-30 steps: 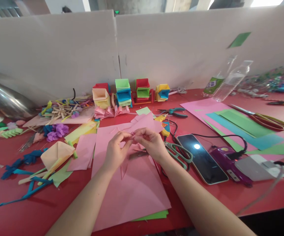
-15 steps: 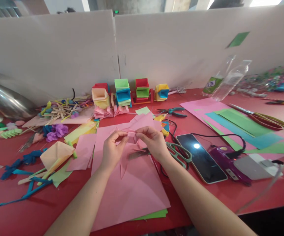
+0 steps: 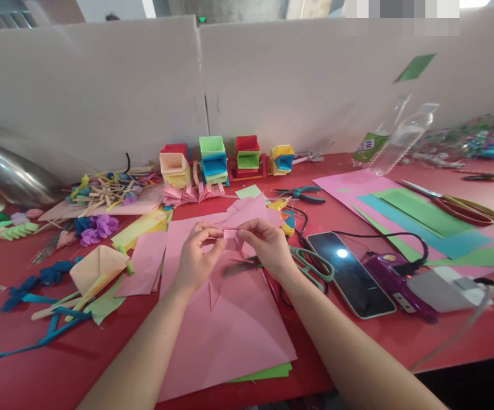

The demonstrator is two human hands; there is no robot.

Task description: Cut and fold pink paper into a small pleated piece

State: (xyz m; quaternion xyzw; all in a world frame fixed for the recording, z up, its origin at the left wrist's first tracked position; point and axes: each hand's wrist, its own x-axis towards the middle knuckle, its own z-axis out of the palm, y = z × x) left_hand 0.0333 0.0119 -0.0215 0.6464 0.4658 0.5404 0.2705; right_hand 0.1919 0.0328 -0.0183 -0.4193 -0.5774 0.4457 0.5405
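Between both hands is a small folded piece of pink paper (image 3: pixel 231 241), pinched at its two ends. My left hand (image 3: pixel 199 253) grips its left end between thumb and forefinger. My right hand (image 3: pixel 268 247) does the same on the right, thumb and finger pressed together. Under the hands lies a large pink paper sheet (image 3: pixel 229 336), its lower edge over some green paper (image 3: pixel 268 373). Green-handled scissors (image 3: pixel 313 267) rest just right of my right wrist, the blades partly behind that hand. A stack of pink paper pieces (image 3: pixel 144 265) is left of my left hand.
Folded paper boxes (image 3: pixel 215 156) line the back by the white partition (image 3: pixel 101 85). Right are a phone (image 3: pixel 351 276), a purple glue gun (image 3: pixel 400 285), pliers (image 3: pixel 302 195), coloured sheets (image 3: pixel 421 213), red-handled scissors (image 3: pixel 464 208) and plastic bottles (image 3: pixel 407 139). Left are paper flowers (image 3: pixel 99 229) and a metal jug (image 3: pixel 13 171).
The folded pink paper has turned slightly between my fingers, showing more of its front face. Both hands stay in nearly the same place.
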